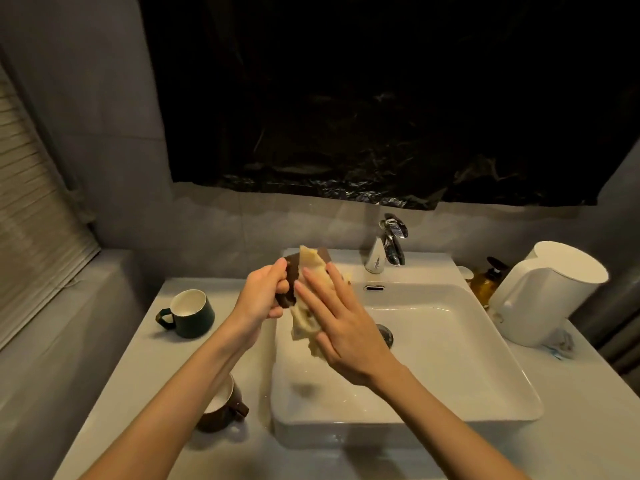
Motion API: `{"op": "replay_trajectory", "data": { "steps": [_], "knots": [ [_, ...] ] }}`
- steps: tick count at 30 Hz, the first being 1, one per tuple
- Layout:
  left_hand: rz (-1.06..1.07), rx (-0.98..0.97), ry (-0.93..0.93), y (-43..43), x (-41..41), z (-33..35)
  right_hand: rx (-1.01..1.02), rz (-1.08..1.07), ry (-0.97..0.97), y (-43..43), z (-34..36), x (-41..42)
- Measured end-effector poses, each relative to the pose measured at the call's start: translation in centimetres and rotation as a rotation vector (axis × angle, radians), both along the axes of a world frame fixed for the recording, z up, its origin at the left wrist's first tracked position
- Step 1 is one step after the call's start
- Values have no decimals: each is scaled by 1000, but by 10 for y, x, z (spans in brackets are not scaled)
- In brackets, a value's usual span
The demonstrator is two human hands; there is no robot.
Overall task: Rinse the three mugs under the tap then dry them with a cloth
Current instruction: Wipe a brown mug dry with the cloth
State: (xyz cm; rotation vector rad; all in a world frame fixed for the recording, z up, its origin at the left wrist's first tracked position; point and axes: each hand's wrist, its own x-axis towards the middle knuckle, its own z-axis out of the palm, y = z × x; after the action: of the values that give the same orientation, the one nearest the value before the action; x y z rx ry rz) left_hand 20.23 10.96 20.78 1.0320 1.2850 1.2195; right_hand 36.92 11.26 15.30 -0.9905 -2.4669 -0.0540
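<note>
My left hand [261,294] grips a dark brown mug [291,275] above the left edge of the white sink [485,358]. My right hand [341,323] presses a pale yellow cloth [313,268] against the mug; the cloth hangs down below my palm. A dark green mug [192,315] with a white inside stands upright on the counter to the left. A second brown mug [223,408] stands near the counter's front, partly hidden under my left forearm. The chrome tap [393,242] behind the sink shows no running water.
A white kettle [543,292] stands on the counter to the right, with an amber pump bottle [486,280] behind it. A small white bottle [375,258] stands beside the tap. Black plastic covers the wall above; a blind is at the left.
</note>
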Motion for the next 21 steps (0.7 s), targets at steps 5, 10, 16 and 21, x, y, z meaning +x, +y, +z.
{"op": "replay_trajectory", "data": {
  "steps": [5, 10, 16, 21],
  "knots": [
    [-37, -8, 4, -5, -4, -3, -185, -66, 253, 20, 18, -20],
    [-15, 18, -16, -7, -12, 1, -292, -71, 403, 8, 11, -23],
    [-85, 55, 24, -9, -14, -1, -252, -57, 361, 20, 22, -26],
    [-71, 80, -34, -7, -19, -2, -428, -72, 624, 19, 13, -17]
  ]
}}
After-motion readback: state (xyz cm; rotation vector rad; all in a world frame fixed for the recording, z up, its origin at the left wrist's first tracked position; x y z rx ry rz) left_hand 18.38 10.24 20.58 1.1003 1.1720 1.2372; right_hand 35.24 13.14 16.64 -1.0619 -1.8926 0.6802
